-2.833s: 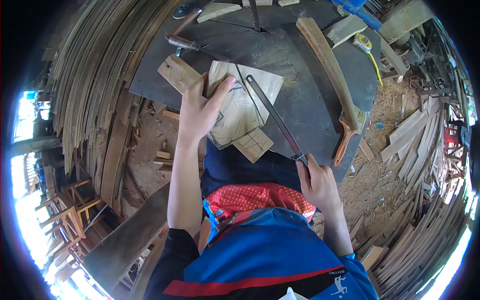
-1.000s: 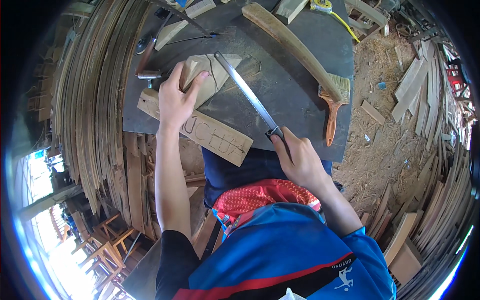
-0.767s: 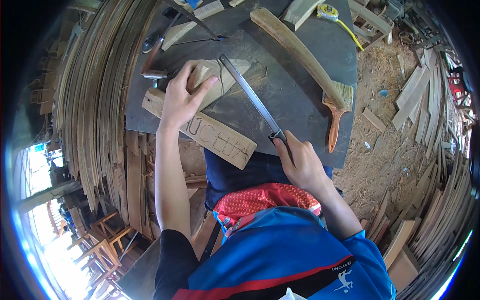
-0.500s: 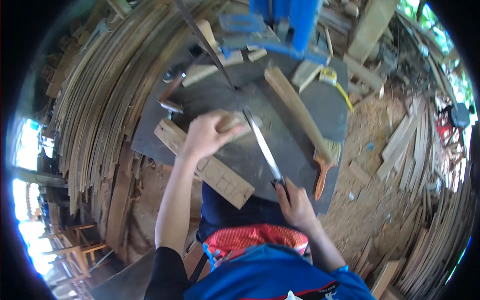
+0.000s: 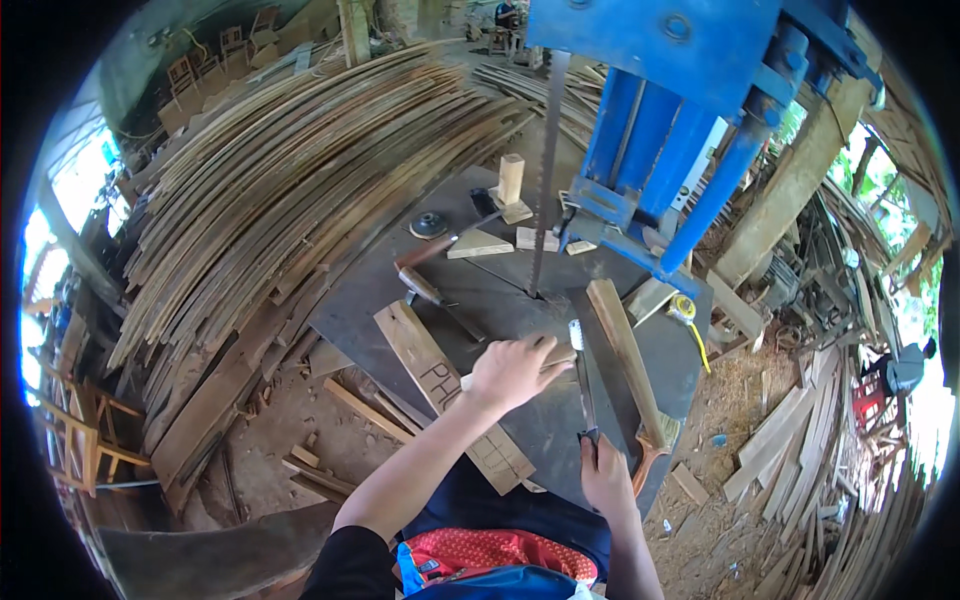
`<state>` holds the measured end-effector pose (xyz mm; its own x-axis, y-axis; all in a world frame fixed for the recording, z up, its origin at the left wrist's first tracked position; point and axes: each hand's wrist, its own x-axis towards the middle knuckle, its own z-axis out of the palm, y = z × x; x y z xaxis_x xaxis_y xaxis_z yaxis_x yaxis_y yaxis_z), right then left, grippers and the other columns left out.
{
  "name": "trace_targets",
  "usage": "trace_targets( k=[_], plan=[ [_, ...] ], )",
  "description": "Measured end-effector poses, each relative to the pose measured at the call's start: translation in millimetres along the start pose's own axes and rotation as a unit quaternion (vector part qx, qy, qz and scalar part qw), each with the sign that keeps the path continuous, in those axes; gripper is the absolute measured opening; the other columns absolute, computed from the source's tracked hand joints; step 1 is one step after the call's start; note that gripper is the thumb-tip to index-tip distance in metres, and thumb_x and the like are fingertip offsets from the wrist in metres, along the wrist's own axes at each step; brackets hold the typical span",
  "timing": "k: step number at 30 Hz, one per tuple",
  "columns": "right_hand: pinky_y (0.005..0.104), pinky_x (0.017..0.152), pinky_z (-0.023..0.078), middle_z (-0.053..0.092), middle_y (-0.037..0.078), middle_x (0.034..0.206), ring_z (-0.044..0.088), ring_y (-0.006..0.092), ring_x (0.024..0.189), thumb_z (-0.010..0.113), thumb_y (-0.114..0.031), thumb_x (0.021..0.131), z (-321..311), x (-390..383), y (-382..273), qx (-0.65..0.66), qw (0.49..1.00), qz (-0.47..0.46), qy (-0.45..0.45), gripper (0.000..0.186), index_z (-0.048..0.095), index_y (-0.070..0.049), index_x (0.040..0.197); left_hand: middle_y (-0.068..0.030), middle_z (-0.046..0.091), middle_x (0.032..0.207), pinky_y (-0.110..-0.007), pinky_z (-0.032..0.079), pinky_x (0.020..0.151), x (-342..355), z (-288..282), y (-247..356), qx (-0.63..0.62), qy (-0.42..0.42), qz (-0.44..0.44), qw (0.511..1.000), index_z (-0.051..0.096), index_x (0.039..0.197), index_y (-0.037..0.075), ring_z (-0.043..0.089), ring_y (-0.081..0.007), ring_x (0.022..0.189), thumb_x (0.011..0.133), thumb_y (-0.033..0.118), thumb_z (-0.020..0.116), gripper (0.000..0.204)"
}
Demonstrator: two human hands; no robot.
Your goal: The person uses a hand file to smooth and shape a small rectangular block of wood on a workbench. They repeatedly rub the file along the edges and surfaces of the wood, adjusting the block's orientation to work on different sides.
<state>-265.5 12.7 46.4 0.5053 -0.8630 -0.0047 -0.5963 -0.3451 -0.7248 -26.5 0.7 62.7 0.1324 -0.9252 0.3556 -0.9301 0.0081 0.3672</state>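
Head view's tipped up since before, so the blue bandsaw (image 5: 690, 90) now fills the top. Left hand (image 5: 515, 368) still presses the wood piece (image 5: 545, 360) onto the table (image 5: 500, 300), fingers together. Right hand (image 5: 605, 475) stays clamped on the file (image 5: 580, 385).

the dark saw table (image 5: 500, 300) has bare room straight in front of the band saw blade (image 5: 548, 170), between hammer (image 5: 425, 285) and long wooden slat (image 5: 625, 355). left of the blade, offcut blocks (image 5: 510, 185) and a sanding disc (image 5: 428, 226) crowd the back. right of it the blue saw frame (image 5: 650, 150) shuts the way. a lettered plank (image 5: 440, 385) bars the near left edge.
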Motion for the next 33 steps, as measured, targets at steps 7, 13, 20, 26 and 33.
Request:
trace_targets(
  k=[7,13,20,26,33],
  plan=[
    [0.0614,0.074,0.044,0.065,0.032,0.082,0.061,0.0527,0.083,0.048,-0.027,0.104,7.8,41.6,-18.6,-0.048,0.997,0.051,-0.034,0.031,0.056,0.002,0.095,-0.0145,0.07,0.088,-0.042,0.058,0.058,5.7,1.4,-7.6,0.019,0.002,-0.017,1.0,0.064,0.103,0.002,0.071,-0.0328,0.07,0.096,0.047,0.061,0.045],
    [0.0559,0.066,0.047,0.063,0.031,0.076,0.061,0.0526,0.077,0.051,-0.021,0.103,19.0,8.2,6.3,-0.039,0.999,0.015,-0.001,0.028,0.057,0.004,0.091,-0.0121,0.069,0.083,-0.043,0.057,0.058,7.0,0.1,-16.6,-0.007,-0.01,0.011,1.0,0.061,0.097,0.006,0.07,-0.0339,0.066,0.096,0.053,0.059,0.047],
    [0.0622,0.073,0.046,0.064,0.034,0.082,0.061,0.0548,0.082,0.05,-0.024,0.102,20.0,55.4,1.9,-0.059,0.998,0.003,0.02,0.029,0.056,0.003,0.092,-0.0115,0.071,0.085,-0.044,0.059,0.057,5.8,0.1,3.0,0.018,-0.033,0.031,0.999,0.065,0.105,0.011,0.072,-0.0301,0.065,0.097,0.055,0.055,0.046],
    [0.0627,0.075,0.048,0.064,0.034,0.079,0.062,0.0547,0.08,0.05,-0.026,0.103,23.2,23.9,-11.6,-0.067,0.997,0.021,-0.015,0.03,0.054,0.002,0.092,-0.0151,0.07,0.082,-0.049,0.055,0.065,9.5,-1.6,-42.1,-0.023,0.051,-0.073,0.996,0.063,0.092,0.01,0.07,-0.0389,0.078,0.091,0.057,0.064,0.048],
    [0.0612,0.066,0.048,0.061,0.03,0.067,0.062,0.0525,0.07,0.051,-0.025,0.103,12.1,23.3,-20.2,-0.058,0.998,0.036,-0.012,0.029,0.052,0.0,0.09,-0.0142,0.07,0.084,-0.049,0.054,0.064,10.5,-9.4,-43.0,-0.04,0.041,-0.065,0.996,0.058,0.088,0.007,0.069,-0.0406,0.078,0.094,0.05,0.064,0.044]
  ],
)
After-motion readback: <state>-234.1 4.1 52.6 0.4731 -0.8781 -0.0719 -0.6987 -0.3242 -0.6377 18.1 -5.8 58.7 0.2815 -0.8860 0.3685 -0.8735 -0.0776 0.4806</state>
